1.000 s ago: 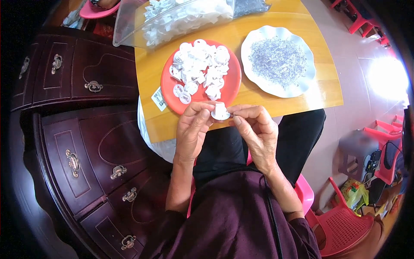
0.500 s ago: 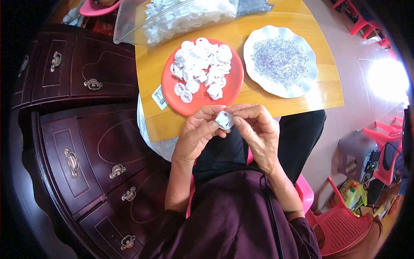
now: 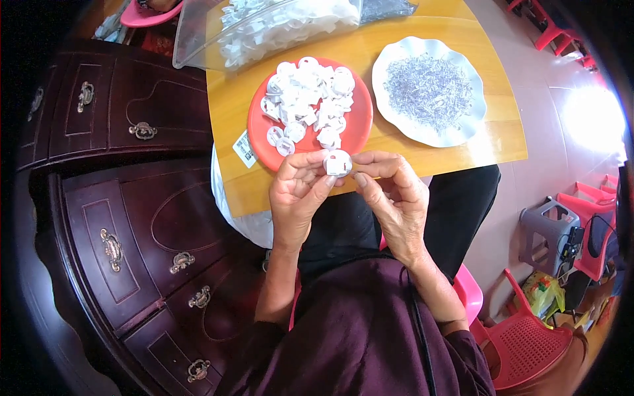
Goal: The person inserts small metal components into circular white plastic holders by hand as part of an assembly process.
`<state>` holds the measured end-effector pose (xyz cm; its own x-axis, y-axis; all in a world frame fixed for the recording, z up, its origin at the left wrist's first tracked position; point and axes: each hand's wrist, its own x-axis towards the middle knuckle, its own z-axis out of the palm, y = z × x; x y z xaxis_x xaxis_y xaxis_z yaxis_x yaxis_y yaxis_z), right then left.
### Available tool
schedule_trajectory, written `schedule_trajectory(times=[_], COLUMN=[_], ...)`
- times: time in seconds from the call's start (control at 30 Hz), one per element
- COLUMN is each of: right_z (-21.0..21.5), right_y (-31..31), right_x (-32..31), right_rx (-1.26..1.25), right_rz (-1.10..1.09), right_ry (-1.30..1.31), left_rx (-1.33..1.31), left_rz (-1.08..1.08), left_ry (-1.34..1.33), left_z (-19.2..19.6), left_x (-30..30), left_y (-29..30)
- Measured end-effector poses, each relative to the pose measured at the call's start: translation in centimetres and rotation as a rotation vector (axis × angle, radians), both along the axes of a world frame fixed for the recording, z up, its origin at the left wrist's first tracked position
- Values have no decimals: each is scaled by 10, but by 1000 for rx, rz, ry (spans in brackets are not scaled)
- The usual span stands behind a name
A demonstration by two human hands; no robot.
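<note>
My left hand (image 3: 298, 191) pinches a small round white plastic part (image 3: 337, 164) between thumb and fingers, just off the near edge of the red plate. The part has slots and a flat-sided raised piece. Close against its right side is my right hand (image 3: 396, 201), thumb and forefinger drawn together; whatever small thing lies between them is too small to name. Beyond both hands, the red plate (image 3: 310, 156) carries a heap of similar white plastic parts (image 3: 300, 92). A white scalloped dish (image 3: 389, 112) to the right holds many tiny, thin, silvery pieces (image 3: 430, 91).
A clear bin (image 3: 191, 39) of white parts stands at the back of the yellow wooden table (image 3: 492, 99). Dark wooden drawers (image 3: 112, 224) crowd the left side. On the right are a grey stool (image 3: 548, 231) and a red chair (image 3: 528, 356).
The white part has risen slightly away from me and tilted, so its slotted side shows more. The right fingertips have come a little apart from the part's edge.
</note>
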<state>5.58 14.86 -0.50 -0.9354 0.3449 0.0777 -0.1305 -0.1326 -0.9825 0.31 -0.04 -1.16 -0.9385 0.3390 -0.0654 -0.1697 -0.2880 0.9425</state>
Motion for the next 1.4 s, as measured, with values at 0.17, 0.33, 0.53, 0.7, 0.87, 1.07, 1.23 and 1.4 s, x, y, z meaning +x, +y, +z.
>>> schedule_trajectory(times=[0.17, 0.33, 0.53, 0.7, 0.87, 1.07, 1.23, 1.4], right_z=[1, 0, -4, -2, -2, -1, -2, -3], right_y=[0, 2, -1, -1, -2, 1, 2, 3], right_x=[0, 2, 0, 1, 0, 2, 2, 2], right_rx=[-23, -66, -129, -169, -203, -189, -144, -138], right_rz=[-1, 11, 8, 43, 11, 64, 57, 58], right_ry=[22, -56, -24, -63, -32, -96, -100, -100], left_rx=[8, 40, 36, 3, 4, -1, -9, -1], left_rz=[10, -33, -52, -12, -54, -64, -65, -87], left_ry=[30, 36, 22, -7, -1, 30, 34, 48], left_z=[0, 5, 1, 5, 1, 0, 0, -1], left_x=[1, 1, -1, 0, 0, 2, 3, 2], left_y=[0, 3, 2, 3, 0, 2, 2, 3])
